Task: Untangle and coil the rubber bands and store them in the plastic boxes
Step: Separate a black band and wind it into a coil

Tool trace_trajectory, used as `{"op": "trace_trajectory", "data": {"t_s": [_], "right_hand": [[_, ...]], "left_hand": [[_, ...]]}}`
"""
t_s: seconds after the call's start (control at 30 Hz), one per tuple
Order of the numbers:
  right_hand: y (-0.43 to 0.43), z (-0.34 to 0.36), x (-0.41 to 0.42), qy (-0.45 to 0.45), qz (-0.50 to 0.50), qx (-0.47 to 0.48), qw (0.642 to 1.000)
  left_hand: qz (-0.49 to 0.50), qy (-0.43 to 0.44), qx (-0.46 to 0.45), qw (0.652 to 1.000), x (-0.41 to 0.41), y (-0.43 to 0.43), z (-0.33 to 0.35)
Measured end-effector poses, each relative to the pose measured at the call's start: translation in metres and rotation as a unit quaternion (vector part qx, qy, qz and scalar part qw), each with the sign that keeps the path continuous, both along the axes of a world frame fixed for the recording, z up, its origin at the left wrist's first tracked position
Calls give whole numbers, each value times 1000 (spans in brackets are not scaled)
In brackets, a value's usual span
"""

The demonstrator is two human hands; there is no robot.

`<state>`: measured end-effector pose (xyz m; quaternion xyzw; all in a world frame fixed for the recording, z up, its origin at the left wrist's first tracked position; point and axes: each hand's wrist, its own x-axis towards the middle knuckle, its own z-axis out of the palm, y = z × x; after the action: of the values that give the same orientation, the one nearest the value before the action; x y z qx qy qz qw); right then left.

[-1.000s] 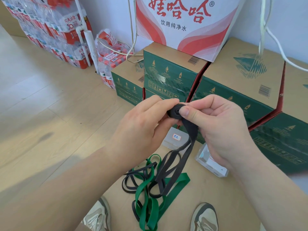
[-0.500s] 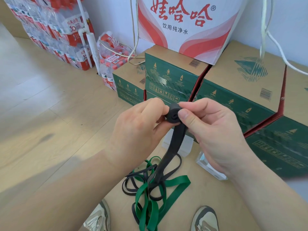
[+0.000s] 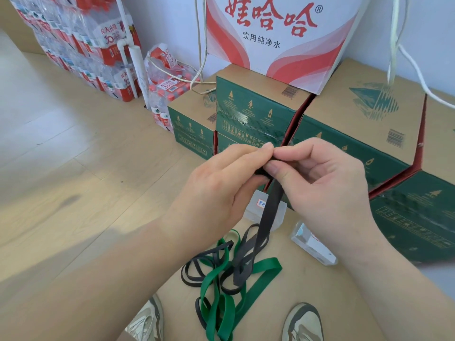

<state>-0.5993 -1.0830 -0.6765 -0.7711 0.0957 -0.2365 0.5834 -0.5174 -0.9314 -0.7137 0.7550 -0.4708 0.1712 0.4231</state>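
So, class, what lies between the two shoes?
Head view: loops of green band and a black loop, lying on cardboard between left shoe and right shoe.

A single wide-angle view, worn on the person's head, faces forward and steeply down. It sits close to the left hand [image 3: 216, 193] and the right hand [image 3: 325, 190], which meet at mid-frame on the black band [image 3: 270, 207] they pinch, with both forearms entering from the lower edge. Directly below the hands, at the bottom edge, the toes of two shoes [image 3: 145, 321] show. Beyond the hands the view reaches green cartons [image 3: 256, 112] and a wall [image 3: 170, 25]. Left of the left hand, wooden floor [image 3: 73, 168] stretches away. Straight edges bow near the borders, probably from the lens.
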Motion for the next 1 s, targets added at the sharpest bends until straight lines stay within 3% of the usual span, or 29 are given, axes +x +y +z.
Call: {"op": "trace_trajectory", "data": {"t_s": [0.2, 0.37, 0.5, 0.63, 0.8, 0.9, 1.0], "right_hand": [[-1, 4, 3, 2, 13, 219, 976], [0, 3, -1, 26, 100, 254, 962], [0, 3, 1, 1, 74, 184, 980], [-7, 0, -1, -22, 47, -4, 999], [-14, -4, -1, -39, 45, -198, 978], [-12, -2, -1, -49, 56, -254, 964], [-10, -3, -3, -52, 63, -234, 969]], "left_hand": [[0, -17, -20, 1000, 2, 4, 6], [29, -30, -37, 998, 7, 8, 10], [21, -11, -41, 999, 3, 5, 8], [6, 52, -33, 998, 1, 1, 6], [5, 131, -9, 991, -3, 2, 10], [-9, 211, -18, 977, -4, 4, 14], [-19, 252, -5, 967, -4, 7, 17]]}}
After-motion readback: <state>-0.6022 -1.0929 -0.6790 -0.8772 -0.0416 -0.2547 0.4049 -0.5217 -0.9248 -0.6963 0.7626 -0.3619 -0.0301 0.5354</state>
